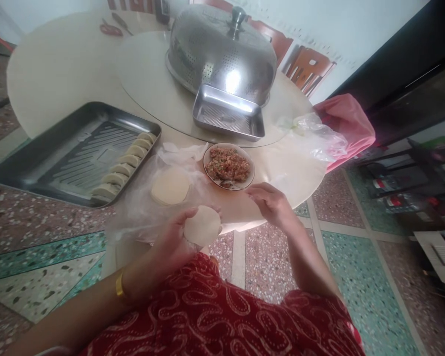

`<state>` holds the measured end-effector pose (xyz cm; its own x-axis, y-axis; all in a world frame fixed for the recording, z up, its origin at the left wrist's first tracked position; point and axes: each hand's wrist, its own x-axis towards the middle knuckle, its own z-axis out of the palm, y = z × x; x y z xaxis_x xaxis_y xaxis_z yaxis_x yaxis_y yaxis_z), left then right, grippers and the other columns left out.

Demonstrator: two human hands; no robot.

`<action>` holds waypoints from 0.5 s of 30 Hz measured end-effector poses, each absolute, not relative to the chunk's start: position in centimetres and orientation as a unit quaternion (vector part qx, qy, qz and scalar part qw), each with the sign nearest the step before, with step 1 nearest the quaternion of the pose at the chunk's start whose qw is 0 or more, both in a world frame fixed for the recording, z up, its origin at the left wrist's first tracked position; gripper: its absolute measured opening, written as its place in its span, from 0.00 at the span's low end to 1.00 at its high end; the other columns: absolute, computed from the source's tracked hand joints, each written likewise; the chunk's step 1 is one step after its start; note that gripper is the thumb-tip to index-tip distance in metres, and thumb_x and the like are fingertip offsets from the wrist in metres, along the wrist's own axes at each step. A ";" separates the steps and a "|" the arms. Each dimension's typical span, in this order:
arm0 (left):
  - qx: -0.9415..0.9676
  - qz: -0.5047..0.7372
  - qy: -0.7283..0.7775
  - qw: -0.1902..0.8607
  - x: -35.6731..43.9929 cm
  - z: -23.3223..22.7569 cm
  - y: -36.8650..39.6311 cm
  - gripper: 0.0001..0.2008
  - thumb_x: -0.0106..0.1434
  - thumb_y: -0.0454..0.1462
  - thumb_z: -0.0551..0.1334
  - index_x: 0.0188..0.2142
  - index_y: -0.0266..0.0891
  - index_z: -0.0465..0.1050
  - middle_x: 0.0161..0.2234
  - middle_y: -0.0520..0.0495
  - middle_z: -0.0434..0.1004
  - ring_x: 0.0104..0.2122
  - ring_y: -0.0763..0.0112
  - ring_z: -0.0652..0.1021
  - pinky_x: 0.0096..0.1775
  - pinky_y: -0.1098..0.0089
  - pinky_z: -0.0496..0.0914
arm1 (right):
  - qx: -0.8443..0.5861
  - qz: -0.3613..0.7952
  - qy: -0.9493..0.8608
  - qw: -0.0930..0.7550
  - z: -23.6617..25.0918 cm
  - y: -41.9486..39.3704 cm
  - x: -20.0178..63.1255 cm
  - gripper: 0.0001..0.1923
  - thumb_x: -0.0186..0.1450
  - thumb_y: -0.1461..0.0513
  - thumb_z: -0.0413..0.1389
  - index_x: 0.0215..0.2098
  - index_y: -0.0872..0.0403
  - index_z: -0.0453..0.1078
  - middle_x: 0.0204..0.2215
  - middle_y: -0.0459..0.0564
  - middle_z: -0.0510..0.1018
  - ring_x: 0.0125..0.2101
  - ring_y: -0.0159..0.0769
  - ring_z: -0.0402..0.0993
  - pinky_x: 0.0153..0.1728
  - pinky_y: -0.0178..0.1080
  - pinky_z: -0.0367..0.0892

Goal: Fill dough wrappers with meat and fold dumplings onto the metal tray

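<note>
My left hand (172,242) holds a round dumpling wrapper (202,225) flat on its fingers, just off the table's near edge. My right hand (270,202) hovers over the table edge, close to a bowl of minced filling (228,165), fingers curled; whether it grips something I cannot make out. A stack of wrappers (170,187) lies on clear plastic beside the bowl. Several folded dumplings (128,160) line the right side of a metal tray (59,153).
A perforated steel dome cover (222,49) and a smaller steel tray (228,116) sit on the turntable (148,79) of the round table. Plastic bags (319,131) lie at the right edge. Red scissors (111,28) are at the far side. Chairs stand behind.
</note>
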<state>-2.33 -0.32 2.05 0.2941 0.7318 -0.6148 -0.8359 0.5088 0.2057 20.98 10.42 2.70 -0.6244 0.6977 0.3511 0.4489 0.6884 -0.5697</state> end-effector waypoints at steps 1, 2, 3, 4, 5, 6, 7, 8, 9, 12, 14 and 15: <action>-0.077 0.488 0.336 0.802 -2.3 2.0 -0.3 0.17 0.60 0.33 0.59 0.49 0.29 0.73 0.48 0.34 0.79 0.45 0.57 0.80 0.48 0.63 0.75 | -0.336 0.220 -0.870 0.284 2.8 10.2 21.5 0.12 0.70 0.61 0.52 0.46 0.43 0.75 0.42 0.47 0.81 0.43 0.36 0.78 0.41 0.45 0.78; -0.078 0.485 0.336 0.804 -2.3 1.9 -0.3 0.18 0.60 0.34 0.59 0.49 0.29 0.72 0.49 0.34 0.78 0.46 0.57 0.80 0.48 0.63 0.75 | -0.345 0.218 -0.865 0.293 3.0 10.0 21.9 0.11 0.70 0.61 0.52 0.46 0.43 0.75 0.42 0.47 0.81 0.43 0.36 0.79 0.41 0.45 0.78; -0.080 0.481 0.337 0.806 -2.2 1.7 -0.3 0.19 0.60 0.34 0.59 0.50 0.29 0.72 0.50 0.34 0.78 0.47 0.57 0.79 0.49 0.63 0.74 | -0.354 0.210 -0.858 0.308 3.1 9.8 22.3 0.11 0.70 0.61 0.52 0.46 0.43 0.75 0.42 0.46 0.81 0.42 0.36 0.79 0.41 0.45 0.78; -0.082 0.476 0.339 0.807 -2.1 1.6 -0.3 0.19 0.60 0.34 0.59 0.51 0.29 0.72 0.50 0.34 0.77 0.47 0.57 0.79 0.50 0.63 0.74 | -0.366 0.198 -0.850 0.324 3.2 9.6 22.7 0.10 0.70 0.60 0.52 0.45 0.43 0.75 0.41 0.46 0.81 0.41 0.36 0.79 0.41 0.44 0.77; -0.085 0.473 0.341 0.808 -2.1 1.6 -0.3 0.19 0.60 0.35 0.59 0.51 0.29 0.72 0.50 0.35 0.78 0.47 0.57 0.79 0.50 0.63 0.74 | -0.381 0.182 -0.842 0.336 3.2 9.5 22.9 0.10 0.70 0.60 0.53 0.45 0.43 0.75 0.40 0.46 0.82 0.41 0.36 0.79 0.41 0.44 0.77; -0.086 0.470 0.345 0.808 -2.0 1.5 -0.3 0.19 0.61 0.35 0.59 0.51 0.29 0.72 0.49 0.35 0.78 0.46 0.57 0.79 0.50 0.62 0.74 | -0.397 0.166 -0.835 0.343 3.2 9.5 22.9 0.09 0.70 0.59 0.53 0.44 0.45 0.74 0.39 0.47 0.82 0.40 0.36 0.79 0.41 0.44 0.77; -0.087 0.467 0.349 0.808 -1.9 1.5 -0.3 0.19 0.61 0.35 0.59 0.50 0.30 0.72 0.49 0.35 0.78 0.46 0.57 0.79 0.49 0.62 0.74 | -0.413 0.151 -0.830 0.343 3.1 9.5 22.9 0.09 0.70 0.58 0.52 0.44 0.46 0.74 0.38 0.48 0.82 0.40 0.37 0.80 0.41 0.44 0.77; -0.086 0.465 0.351 0.808 -1.9 1.4 -0.3 0.18 0.61 0.35 0.59 0.50 0.30 0.72 0.48 0.35 0.78 0.45 0.56 0.80 0.49 0.61 0.74 | -0.426 0.140 -0.827 0.340 3.0 9.5 22.7 0.10 0.71 0.58 0.51 0.43 0.47 0.74 0.37 0.49 0.82 0.39 0.37 0.80 0.41 0.44 0.77; -0.082 0.464 0.351 0.809 -1.9 1.4 -0.3 0.18 0.60 0.35 0.59 0.49 0.30 0.72 0.48 0.34 0.78 0.45 0.56 0.80 0.48 0.61 0.74 | -0.438 0.136 -0.823 0.335 2.9 9.6 22.5 0.11 0.71 0.57 0.50 0.42 0.49 0.74 0.37 0.50 0.82 0.39 0.38 0.80 0.41 0.44 0.77; -0.071 0.466 0.340 0.814 -1.9 1.3 -0.4 0.17 0.60 0.35 0.60 0.48 0.31 0.73 0.48 0.34 0.78 0.45 0.55 0.80 0.47 0.61 0.75 | -0.463 0.150 -0.809 0.330 2.4 9.8 21.6 0.16 0.72 0.53 0.48 0.41 0.51 0.74 0.36 0.53 0.83 0.37 0.40 0.80 0.39 0.46 0.77; -0.068 0.473 0.327 0.815 -2.0 1.2 -0.5 0.16 0.60 0.35 0.61 0.48 0.31 0.74 0.49 0.34 0.78 0.46 0.55 0.80 0.48 0.61 0.75 | -0.486 0.163 -0.790 0.337 2.0 9.9 21.1 0.18 0.71 0.51 0.47 0.41 0.52 0.75 0.34 0.53 0.83 0.35 0.40 0.80 0.37 0.46 0.76; -0.067 0.477 0.323 0.815 -2.0 1.1 -0.5 0.16 0.60 0.35 0.61 0.47 0.31 0.74 0.49 0.34 0.79 0.46 0.55 0.80 0.48 0.61 0.75 | -0.495 0.171 -0.781 0.342 1.8 10.0 20.9 0.19 0.71 0.50 0.47 0.40 0.52 0.75 0.33 0.52 0.83 0.34 0.40 0.80 0.36 0.45 0.76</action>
